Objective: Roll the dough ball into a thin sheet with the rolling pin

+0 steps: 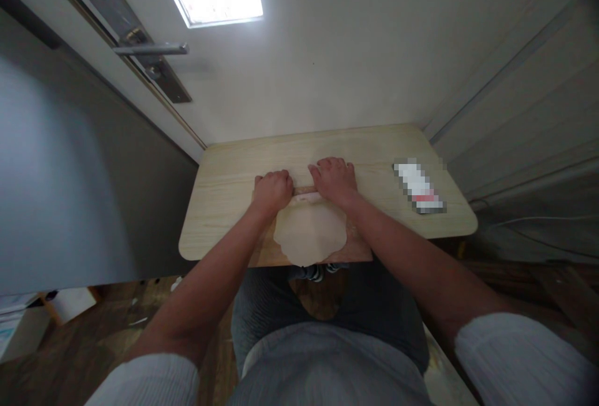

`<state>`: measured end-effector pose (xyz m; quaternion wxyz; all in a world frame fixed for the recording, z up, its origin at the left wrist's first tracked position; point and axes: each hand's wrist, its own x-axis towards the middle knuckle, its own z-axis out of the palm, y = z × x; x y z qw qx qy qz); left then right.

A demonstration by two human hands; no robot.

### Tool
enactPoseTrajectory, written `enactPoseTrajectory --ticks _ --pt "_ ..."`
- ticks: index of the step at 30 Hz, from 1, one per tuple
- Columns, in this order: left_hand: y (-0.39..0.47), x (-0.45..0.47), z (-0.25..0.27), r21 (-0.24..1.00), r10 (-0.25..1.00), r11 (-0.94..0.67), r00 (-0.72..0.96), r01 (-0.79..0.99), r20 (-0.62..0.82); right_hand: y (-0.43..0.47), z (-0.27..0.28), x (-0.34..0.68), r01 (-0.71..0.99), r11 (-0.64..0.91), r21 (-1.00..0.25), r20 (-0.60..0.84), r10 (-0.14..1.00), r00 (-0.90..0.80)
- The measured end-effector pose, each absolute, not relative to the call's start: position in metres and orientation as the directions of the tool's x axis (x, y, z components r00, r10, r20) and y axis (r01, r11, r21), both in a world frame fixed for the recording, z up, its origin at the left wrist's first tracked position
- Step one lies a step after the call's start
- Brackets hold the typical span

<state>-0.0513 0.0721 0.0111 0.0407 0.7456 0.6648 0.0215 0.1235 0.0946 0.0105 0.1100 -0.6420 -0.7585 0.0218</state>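
Observation:
A sheet of pale, flattened dough [311,231] with a wavy edge lies on a brown wooden board [360,250], drooping slightly over the board's near edge. Across its far end runs a thin wooden rolling pin [305,190], of which only the middle shows. My left hand [274,191] is closed over the pin's left part, fingers curled down. Over the right part, my right hand [335,179] grips the pin with its thumb pointing inward. A paler, thicker strip of dough sits right against the pin. Both ends of the pin are hidden by my hands.
The light wooden table [224,175] stands against a white door [327,69] with a metal handle [152,49]. A blurred-out phone-like object [420,186] lies at the table's right. A grey panel [84,163] rises on the left. My legs are under the near edge.

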Motion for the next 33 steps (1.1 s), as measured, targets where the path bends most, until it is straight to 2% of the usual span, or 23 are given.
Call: enactPoseTrajectory --ticks 19,33 --pt "0.093 -0.052 0.01 0.081 0.997 -0.045 0.049 0.996 -0.053 0.114 0.006 0.121 0.97 0.145 -0.197 0.132 0.984 -0.12" --pt "0.074 -0.049 0.014 0.1 0.997 -0.067 0.064 0.993 0.031 0.096 0.01 0.124 0.97 0.155 -0.19 0.149 0.981 -0.127"
